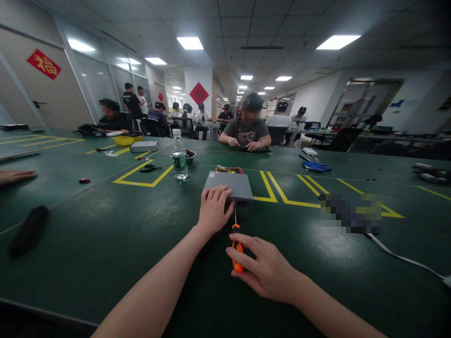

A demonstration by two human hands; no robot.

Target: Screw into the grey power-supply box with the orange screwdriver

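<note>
Grey flat matt metal box (230,186) just beyond the grip; glossy orange plastic-handled screwdriver (237,249) w/ thin bare-metal shaft; dark green matt table mat (105,234), faintly scuffed; clear plastic water bottle (179,159) further back, left.

We see 1 water bottle (180,159) standing on the green table (105,225), a black roll (28,230) at left, blue gloves (316,166) at right, a yellow tray (127,140) farther back, and 1 seated person (248,130) across.
</note>
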